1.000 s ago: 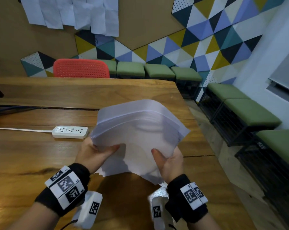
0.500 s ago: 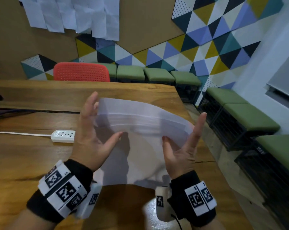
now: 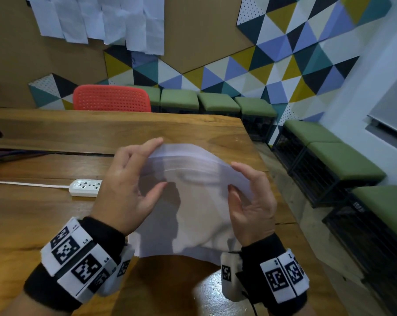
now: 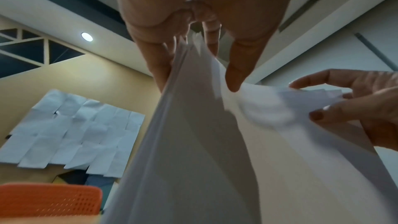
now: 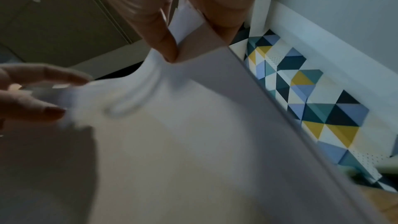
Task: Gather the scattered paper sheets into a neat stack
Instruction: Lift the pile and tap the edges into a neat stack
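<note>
Closest to the person, above the near edge of the wooden table [image 3: 44, 215], a sheaf of white paper sheets [image 3: 193, 220] stands on its lower edge and bows toward the far side, its top edges fanned and not yet flush. Left hand [image 3: 126, 185] pinches the upper left corner, thumb on the near face and fingers [image 3: 152, 143] reaching over the top edge; from the left wrist view the sheets run up between thumb and fingers. Right hand [image 3: 252, 201] pinches the upper right corner the same way, thumb in front and curled fingers behind, and the right wrist view shows the thumb tip pressed into the paper where it creases. Both wrists wear black bands with white coded tags [image 3: 76, 258]. Just beyond the left hand a white power strip [image 3: 84, 187] lies flat on the table, its cord running off to the left. Past the table's far edge stands a red perforated chair [image 3: 112, 98], and beside it a row of green cushioned stools [image 3: 218, 102] lines the wall and turns along the right side of the room. Farthest off, creased white papers [image 3: 97, 19] hang pinned on the brown board, next to a wall of coloured triangles [image 3: 295, 53].
</note>
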The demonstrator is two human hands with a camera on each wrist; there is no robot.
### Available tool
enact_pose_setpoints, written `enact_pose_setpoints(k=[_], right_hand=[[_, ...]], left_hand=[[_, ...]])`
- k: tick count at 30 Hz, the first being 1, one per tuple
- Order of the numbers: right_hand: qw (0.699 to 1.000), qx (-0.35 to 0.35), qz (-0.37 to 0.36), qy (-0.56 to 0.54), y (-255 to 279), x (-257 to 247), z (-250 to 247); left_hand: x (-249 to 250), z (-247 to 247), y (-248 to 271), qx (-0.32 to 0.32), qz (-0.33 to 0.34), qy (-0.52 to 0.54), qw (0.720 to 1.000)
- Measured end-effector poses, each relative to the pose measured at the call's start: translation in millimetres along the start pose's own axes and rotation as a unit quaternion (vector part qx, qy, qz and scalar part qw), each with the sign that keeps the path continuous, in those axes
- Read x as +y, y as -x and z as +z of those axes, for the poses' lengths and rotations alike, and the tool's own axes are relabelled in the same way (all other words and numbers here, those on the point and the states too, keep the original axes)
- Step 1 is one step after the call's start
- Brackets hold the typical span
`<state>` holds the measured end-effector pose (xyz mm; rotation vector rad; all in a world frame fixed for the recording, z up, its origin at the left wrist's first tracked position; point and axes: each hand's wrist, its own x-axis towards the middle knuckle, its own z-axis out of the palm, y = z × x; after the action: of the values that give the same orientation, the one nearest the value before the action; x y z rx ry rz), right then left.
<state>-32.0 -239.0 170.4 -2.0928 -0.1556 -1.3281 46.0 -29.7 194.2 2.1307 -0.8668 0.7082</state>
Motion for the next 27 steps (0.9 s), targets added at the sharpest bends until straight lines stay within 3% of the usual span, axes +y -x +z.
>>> enact_pose_setpoints(k=[3, 6, 11, 13, 14, 16, 17, 19, 22, 27], right_hand=[[1.0, 0.002, 0.02, 0.013, 2, 1, -5], [0.993, 0.011, 0.115, -0.023, 11, 0, -3], [0.978, 0.007, 0.194, -0.07, 24, 4, 1], [0.937, 0.016, 0.3, -0.181, 27, 13, 0], [0.91, -0.012, 0.352, -0.22, 30, 19, 0], [0.882, -0.095, 0.412, -0.208, 39, 31, 5], [0.879, -0.118, 0.421, -0.191, 44, 34, 7], [0.884, -0.126, 0.417, -0.169, 50, 30, 13], [0.89, -0.085, 0.41, -0.181, 49, 21, 14], [0.883, -0.061, 0.43, -0.178, 57, 15, 14]], left_hand=[[-7, 2, 8, 0.01, -0.025, 0.047, 0.999], [-10, 2, 18, 0.03, -0.037, 0.085, 0.995], [-11, 8, 19, 0.035, 0.004, 0.069, 0.997], [-15, 9, 21, 0.064, -0.083, 0.176, 0.979], [-17, 9, 23, 0.075, -0.159, 0.272, 0.946], [-17, 11, 27, 0.017, -0.279, 0.412, 0.867], [-16, 15, 30, -0.043, -0.311, 0.413, 0.855], [-10, 22, 36, -0.105, -0.348, 0.349, 0.864], [-8, 31, 39, -0.027, -0.344, 0.34, 0.875], [-7, 32, 47, -0.043, -0.372, 0.343, 0.861]])
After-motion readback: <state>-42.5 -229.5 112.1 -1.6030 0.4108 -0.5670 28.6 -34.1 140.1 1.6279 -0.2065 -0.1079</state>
